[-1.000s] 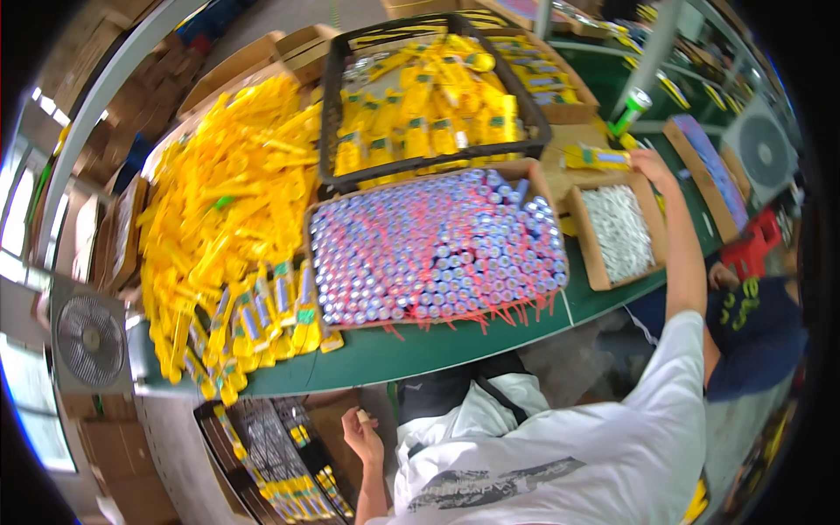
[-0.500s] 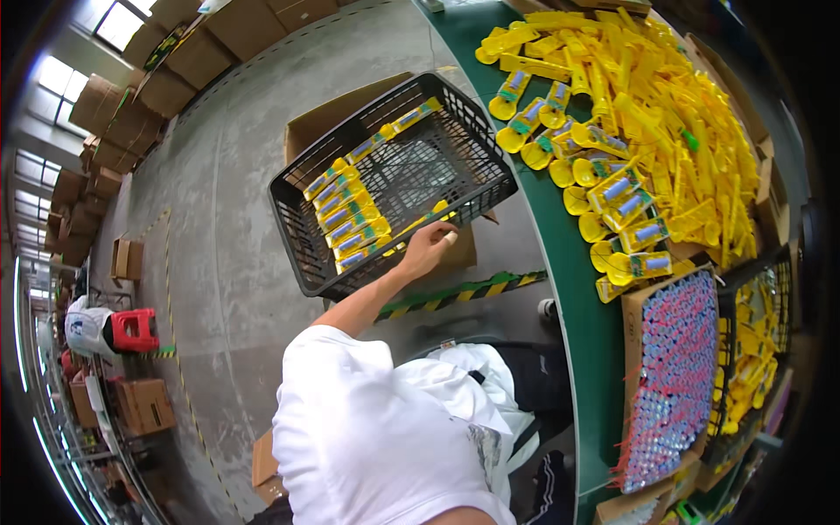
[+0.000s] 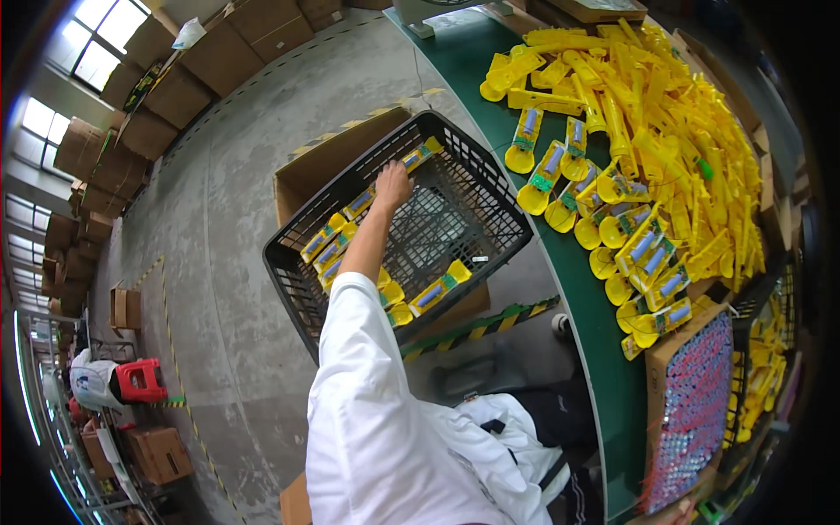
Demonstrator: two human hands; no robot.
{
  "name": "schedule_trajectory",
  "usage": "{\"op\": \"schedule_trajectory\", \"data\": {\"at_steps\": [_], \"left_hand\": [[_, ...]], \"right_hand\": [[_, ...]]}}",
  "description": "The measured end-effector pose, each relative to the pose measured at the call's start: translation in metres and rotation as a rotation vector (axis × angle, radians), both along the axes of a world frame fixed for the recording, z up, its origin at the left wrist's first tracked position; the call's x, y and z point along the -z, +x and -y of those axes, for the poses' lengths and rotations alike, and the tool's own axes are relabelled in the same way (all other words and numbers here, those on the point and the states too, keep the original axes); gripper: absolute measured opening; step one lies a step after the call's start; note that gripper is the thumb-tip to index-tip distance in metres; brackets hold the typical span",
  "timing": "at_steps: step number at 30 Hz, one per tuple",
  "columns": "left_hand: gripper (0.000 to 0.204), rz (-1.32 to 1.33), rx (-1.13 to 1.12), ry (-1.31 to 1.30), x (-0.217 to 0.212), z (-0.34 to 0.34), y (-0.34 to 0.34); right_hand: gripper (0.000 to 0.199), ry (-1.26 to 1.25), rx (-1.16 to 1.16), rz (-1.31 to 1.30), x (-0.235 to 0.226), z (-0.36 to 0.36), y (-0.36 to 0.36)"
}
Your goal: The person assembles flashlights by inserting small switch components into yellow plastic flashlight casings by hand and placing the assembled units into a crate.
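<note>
**A:** Right — the yellow blister packs (image 3: 337,241) are lined up along the far-left wall of the black mesh crate (image 3: 490,197), a few more loose at its near corner. Your left hand (image 3: 393,185) is down inside, on the top of that row.

**B:** Grip?

**A:** You've got the fingers curled down over a pack at the end of the row, back of the hand towards the camera. Can't tell if you're actually pinching it or just resting on it — the fingertips are hidden.

**B:** Right hand?

**A:** Not visible in your view. Only your white sleeve (image 3: 367,411) runs up from the lower edge to the crate.

**B:** Where's the crate sitting?

**A:** On a flattened brown cardboard box (image 3: 324,162) on the concrete floor, just beside the green table (image 3: 604,350). Yellow-black hazard strip (image 3: 481,328) at its near edge.

**B:** And around you?

**A:** Big heap of yellow packs (image 3: 647,131) on the table to your right; a cardboard tray of small blue-and-pink cylinders (image 3: 691,411) nearer you. Stacked brown cartons (image 3: 175,79) along the far wall, a red stool (image 3: 140,379) well off to your left.
</note>
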State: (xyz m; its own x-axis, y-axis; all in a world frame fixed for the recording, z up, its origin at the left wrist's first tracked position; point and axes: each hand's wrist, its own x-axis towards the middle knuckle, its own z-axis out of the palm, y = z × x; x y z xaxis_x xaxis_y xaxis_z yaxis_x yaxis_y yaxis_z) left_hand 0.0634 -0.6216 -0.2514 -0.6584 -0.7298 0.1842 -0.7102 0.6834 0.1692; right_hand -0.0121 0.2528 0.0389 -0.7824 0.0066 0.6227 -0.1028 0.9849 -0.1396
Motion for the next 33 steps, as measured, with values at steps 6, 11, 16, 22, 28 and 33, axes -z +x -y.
{"op": "schedule_trajectory", "data": {"at_steps": [6, 11, 16, 22, 28, 33], "left_hand": [[0.044, 0.0, -0.146, -0.086, 0.038, 0.005, -0.036], [0.047, -0.012, -0.182, 0.018, 0.032, -0.001, -0.045], [0.065, -0.167, -0.359, 0.294, 0.005, -0.019, -0.039], [0.029, -1.115, -0.335, 1.601, -0.018, -0.072, -0.016], [0.027, -1.368, -0.123, 2.165, -0.166, -0.277, -0.005], [0.045, -1.173, 0.33, 2.403, -0.199, -0.389, -0.016]], "right_hand": [[0.036, -0.506, -0.003, -0.261, -0.008, 0.125, 0.031], [0.03, -0.167, -0.428, -0.226, 0.052, 0.15, 0.035], [0.018, -0.51, -0.777, -0.128, 0.06, 0.232, 0.002], [0.01, -0.695, -1.252, 0.289, 0.047, 0.334, 0.007], [0.024, -0.617, -1.257, 0.624, 0.083, 0.355, -0.006], [0.039, -1.143, -1.149, 0.879, 0.085, 0.329, -0.012]]}}
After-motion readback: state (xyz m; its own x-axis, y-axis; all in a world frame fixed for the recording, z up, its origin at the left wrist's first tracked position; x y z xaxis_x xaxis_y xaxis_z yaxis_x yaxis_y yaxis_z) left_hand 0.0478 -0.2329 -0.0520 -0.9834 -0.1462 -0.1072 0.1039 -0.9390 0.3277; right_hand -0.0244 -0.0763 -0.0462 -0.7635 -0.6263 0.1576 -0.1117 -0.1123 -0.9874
